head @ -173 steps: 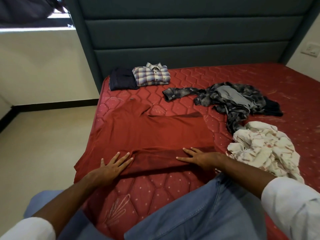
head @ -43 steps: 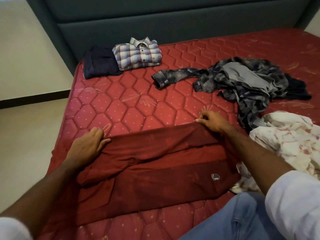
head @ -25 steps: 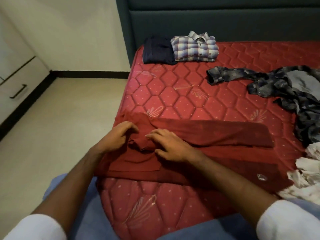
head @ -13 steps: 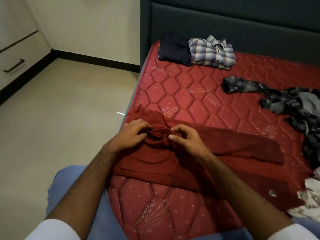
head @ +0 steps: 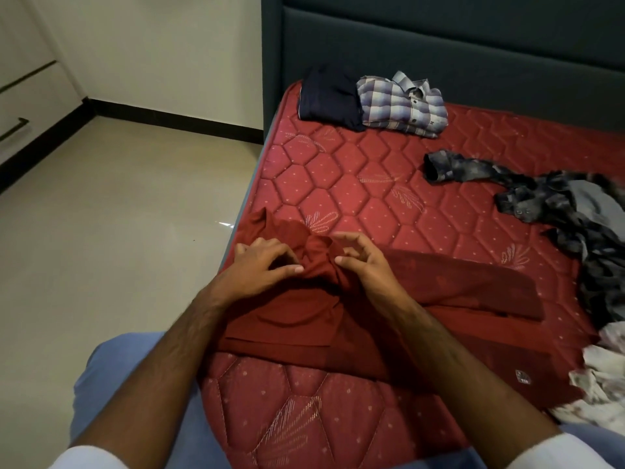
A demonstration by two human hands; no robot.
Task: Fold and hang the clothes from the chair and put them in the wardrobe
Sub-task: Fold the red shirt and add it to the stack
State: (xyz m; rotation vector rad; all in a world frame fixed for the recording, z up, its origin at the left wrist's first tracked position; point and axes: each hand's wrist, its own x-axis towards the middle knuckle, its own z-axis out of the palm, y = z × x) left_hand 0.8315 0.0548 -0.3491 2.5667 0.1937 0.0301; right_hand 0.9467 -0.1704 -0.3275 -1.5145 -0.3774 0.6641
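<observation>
Maroon cloth dominates the near edge of the mattress (head: 355, 198): the maroon shirt (head: 439, 286) is laid as a long folded band, its long axis running left to right across the bed, with a bunched sleeve end at its left. That bunch is held between both hands. It is pinched by the left hand (head: 263, 265) with thumb and curled fingers, and by the right hand (head: 365, 262) between thumb and forefinger, the other fingers lifted. Almost all of the band extends rightward from the grip, so the right hand is judged nearer to its free length. Further right, by the headboard, a folded navy garment (head: 329, 96) and a folded checked shirt (head: 404, 104) are seen touching. A crumpled grey shirt (head: 541, 198) and a white patterned garment (head: 602, 380) lie unfolded at the right edge. No container is visible.
</observation>
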